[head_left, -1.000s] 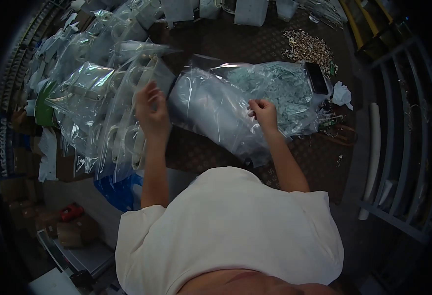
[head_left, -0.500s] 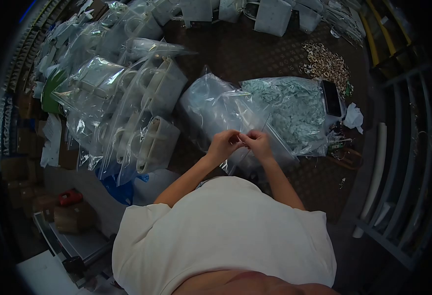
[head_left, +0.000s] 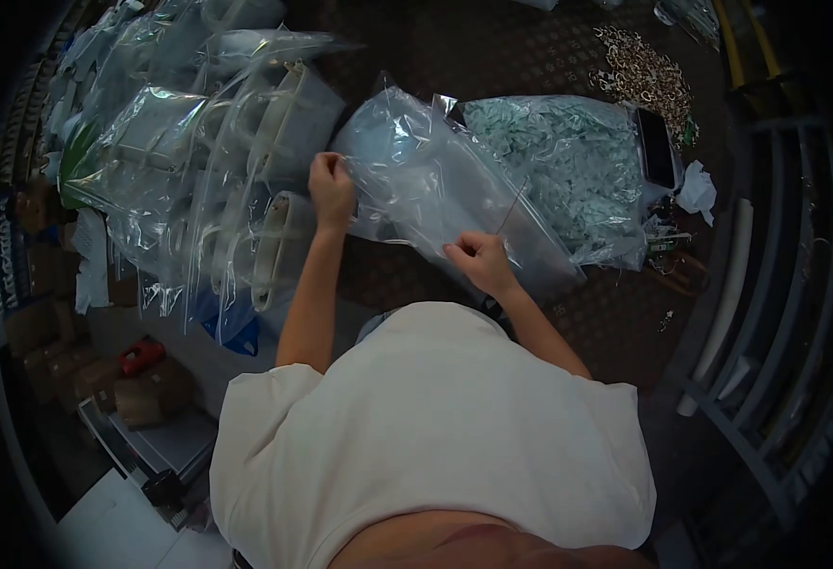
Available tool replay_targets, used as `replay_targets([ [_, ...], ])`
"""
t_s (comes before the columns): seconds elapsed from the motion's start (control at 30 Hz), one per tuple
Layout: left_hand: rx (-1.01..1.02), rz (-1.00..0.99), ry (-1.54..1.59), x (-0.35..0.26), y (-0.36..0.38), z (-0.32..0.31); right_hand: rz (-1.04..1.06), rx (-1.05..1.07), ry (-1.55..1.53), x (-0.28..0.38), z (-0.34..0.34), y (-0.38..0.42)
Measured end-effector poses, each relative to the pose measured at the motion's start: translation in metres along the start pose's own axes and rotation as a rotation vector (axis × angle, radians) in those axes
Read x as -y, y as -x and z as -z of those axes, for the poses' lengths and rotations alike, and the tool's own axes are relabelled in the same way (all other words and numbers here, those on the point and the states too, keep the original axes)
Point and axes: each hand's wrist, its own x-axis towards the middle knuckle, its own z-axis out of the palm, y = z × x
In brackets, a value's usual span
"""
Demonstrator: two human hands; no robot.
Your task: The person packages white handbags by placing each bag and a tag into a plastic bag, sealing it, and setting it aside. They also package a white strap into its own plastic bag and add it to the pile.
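Observation:
A clear plastic bag lies in front of me, glossy and creased. My left hand is closed at the bag's left edge, its fingertips pinched where the film reaches them. Nearer my body, my right hand is closed with thumb and forefinger together, over the bag's near side. A thin, stiff-looking brown strand sticks up from the right hand; its lower end is hidden by the fingers. Just right of this bag is another clear bag, filled with many small pale-green pieces.
On the left stand several white handled bags in clear plastic. A dark phone lies at the right, near a heap of small gold-coloured metal pieces and a crumpled white paper. Grey shelving edges the right side.
My hands were together over the bag's near part; now they are apart. My left hand has moved left and away from me. The view has shifted, with the far white bags mostly out of sight.

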Motion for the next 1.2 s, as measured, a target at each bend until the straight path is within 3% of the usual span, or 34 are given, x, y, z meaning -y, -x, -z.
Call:
replay_targets([
  [0.07, 0.085, 0.132, 0.138, -0.033, 0.0, 0.009, -0.06, 0.006, 0.051, -0.005, -0.002, 0.005],
  [0.1, 0.162, 0.251, 0.283, -0.047, 0.003, 0.01, 0.028, -0.151, 0.141, -0.005, -0.003, -0.003],
  [0.13, 0.264, 0.241, 0.264, -0.054, 0.011, 0.006, 0.122, -0.312, 0.231, -0.002, -0.003, -0.012],
  [0.17, 0.222, -0.006, 0.101, -0.06, 0.022, 0.0, 0.124, -0.315, 0.234, 0.005, -0.001, -0.02],
  [0.2, 0.176, -0.254, -0.061, -0.064, 0.034, -0.005, 0.178, -0.454, 0.247, 0.02, 0.002, -0.029],
  [0.23, 0.235, -0.29, -0.043, -0.066, 0.046, -0.008, 0.232, -0.594, 0.26, 0.03, 0.007, -0.038],
  [0.37, 0.329, -0.357, -0.025, -0.058, 0.08, -0.004, 0.243, -0.533, 0.327, 0.025, 0.043, -0.066],
  [0.43, 0.382, -0.376, -0.094, -0.047, 0.079, 0.015, -0.089, -0.547, -0.233, 0.026, 0.065, -0.073],
  [0.47, 0.435, -0.389, -0.167, -0.042, 0.078, 0.023, -0.087, -0.549, -0.235, 0.027, 0.068, -0.07],
  [0.53, 0.38, -0.376, -0.184, -0.04, 0.074, 0.027, 0.225, -0.602, 0.435, 0.038, 0.069, -0.057],
  [0.6, 0.527, 0.203, 0.14, -0.044, 0.07, 0.029, 0.655, -0.752, 0.707, 0.068, 0.053, -0.038],
  [0.67, 0.543, 0.274, 0.288, -0.043, 0.066, 0.023, 0.905, -0.373, 0.482, 0.074, 0.033, -0.024],
  [0.73, 0.571, 0.327, 0.442, -0.052, 0.06, 0.014, 0.874, -0.172, 0.48, 0.083, 0.008, -0.011],
  [0.77, 0.498, 0.502, 0.606, -0.064, 0.056, 0.011, 0.878, -0.184, 0.491, 0.069, 0.005, -0.007],
  [0.8, 0.42, 0.678, 0.768, -0.071, 0.052, 0.008, 0.789, 0.0, 0.567, 0.045, 0.0, -0.007],
  [0.83, 0.425, 0.664, 0.776, -0.067, 0.042, 0.006, 0.695, 0.183, 0.638, 0.038, 0.0, -0.007],
  [0.9, 0.161, 0.912, 1.124, -0.049, 0.018, 0.008, 0.77, 0.17, 0.603, 0.029, 0.011, -0.002],
  [0.97, 0.107, 0.819, 1.06, -0.06, 0.001, 0.015, 0.833, 0.159, 0.562, 0.031, 0.015, 0.001],
  [1.03, 0.005, 0.632, 0.942, -0.069, -0.007, 0.008, 0.891, 0.139, 0.268, 0.05, 0.023, -0.006],
  [1.07, 0.009, 0.63, 0.948, -0.068, -0.009, 0.005, 0.938, 0.08, 0.264, 0.065, 0.035, -0.012],
  [1.1, 0.09, 0.522, 0.766, -0.065, -0.011, 0.0, 0.942, 0.078, 0.272, 0.075, 0.049, -0.024],
  [1.2, 0.252, 0.275, 0.355, -0.025, -0.004, -0.033, 0.77, -0.313, 0.289, 0.081, 0.103, -0.097],
])
